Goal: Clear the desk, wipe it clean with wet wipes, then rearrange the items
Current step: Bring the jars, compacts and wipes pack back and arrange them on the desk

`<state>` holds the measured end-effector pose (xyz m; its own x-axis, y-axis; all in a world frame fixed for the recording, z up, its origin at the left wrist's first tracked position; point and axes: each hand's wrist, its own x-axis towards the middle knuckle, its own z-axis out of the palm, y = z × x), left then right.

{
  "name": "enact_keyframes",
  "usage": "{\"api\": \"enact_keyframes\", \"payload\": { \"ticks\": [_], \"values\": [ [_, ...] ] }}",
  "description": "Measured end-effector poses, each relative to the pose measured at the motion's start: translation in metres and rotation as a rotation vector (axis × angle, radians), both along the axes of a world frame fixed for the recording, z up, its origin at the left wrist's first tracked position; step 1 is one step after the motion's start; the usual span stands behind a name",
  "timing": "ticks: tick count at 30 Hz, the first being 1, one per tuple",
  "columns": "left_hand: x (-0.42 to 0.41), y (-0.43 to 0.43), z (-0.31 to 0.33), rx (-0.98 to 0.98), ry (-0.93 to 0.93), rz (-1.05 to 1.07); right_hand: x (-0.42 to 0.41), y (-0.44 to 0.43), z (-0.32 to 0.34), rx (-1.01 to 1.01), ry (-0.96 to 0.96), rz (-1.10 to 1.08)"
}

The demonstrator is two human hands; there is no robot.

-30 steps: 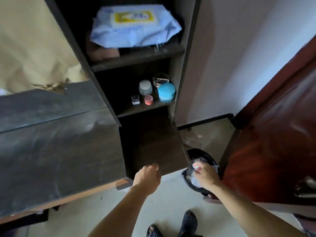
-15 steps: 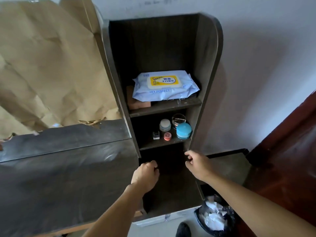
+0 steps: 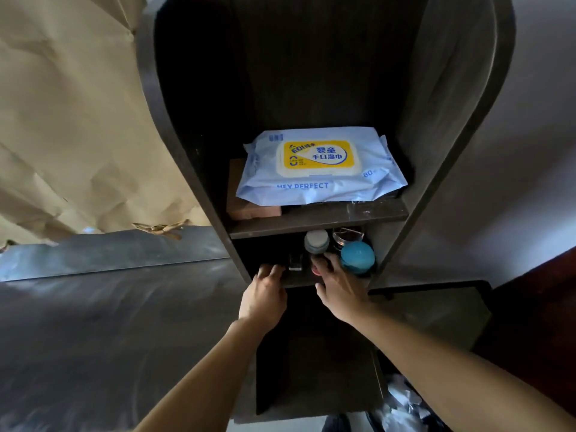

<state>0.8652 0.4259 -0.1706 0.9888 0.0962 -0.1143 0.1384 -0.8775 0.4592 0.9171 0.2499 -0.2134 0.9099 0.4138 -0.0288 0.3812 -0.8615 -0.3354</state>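
Note:
A light-blue wet wipes pack (image 3: 321, 169) with a yellow lid lies on the upper shelf, on top of a pinkish box (image 3: 249, 208). On the lower shelf stand a white-lidded jar (image 3: 316, 241), a glass jar (image 3: 347, 235), a blue round jar (image 3: 357, 257), a small dark bottle (image 3: 295, 262) and a small red jar (image 3: 315, 269). My right hand (image 3: 339, 288) reaches in with fingers spread over the red jar, beside the blue jar. My left hand (image 3: 265, 296) is at the shelf's front edge, left of the small bottle, holding nothing. The dark desk top (image 3: 109, 322) is bare.
The dark shelf unit (image 3: 442, 151) stands at the desk's right end against a white wall. Crumpled brown paper (image 3: 78, 135) covers the wall behind the desk. A black bin (image 3: 402, 403) with white crumpled wipes sits on the floor at lower right.
My right hand left the bin and rose to the lower shelf. My left hand moved up to the shelf edge and its fist loosened. The view tilted up toward the shelves.

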Motion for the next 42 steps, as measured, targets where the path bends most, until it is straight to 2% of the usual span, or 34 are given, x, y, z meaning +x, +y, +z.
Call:
{"api": "enact_keyframes", "payload": {
  "ticks": [8,13,17,22,26,36,42],
  "values": [
    [0.049,-0.015,-0.023,0.134,0.097,-0.161,0.005,-0.002,-0.001,0.029,0.035,-0.003],
    [0.042,-0.018,-0.035,0.077,-0.043,-0.075,0.006,-0.003,0.001,0.063,-0.036,-0.002],
    [0.018,-0.009,-0.033,0.034,-0.060,-0.065,-0.004,-0.007,0.003,0.089,-0.026,-0.011],
    [-0.042,0.018,-0.023,-0.044,-0.108,-0.070,-0.040,-0.005,0.006,0.103,0.058,-0.003],
    [-0.107,0.067,-0.019,-0.018,-0.069,-0.023,-0.074,0.023,0.012,0.096,0.108,0.042],
    [-0.306,0.231,0.011,0.091,-0.051,0.258,-0.193,0.187,0.038,0.170,0.098,0.249],
    [-0.378,0.319,0.034,0.153,-0.062,0.440,-0.236,0.285,0.054,0.182,0.076,0.391]
  ]
}}
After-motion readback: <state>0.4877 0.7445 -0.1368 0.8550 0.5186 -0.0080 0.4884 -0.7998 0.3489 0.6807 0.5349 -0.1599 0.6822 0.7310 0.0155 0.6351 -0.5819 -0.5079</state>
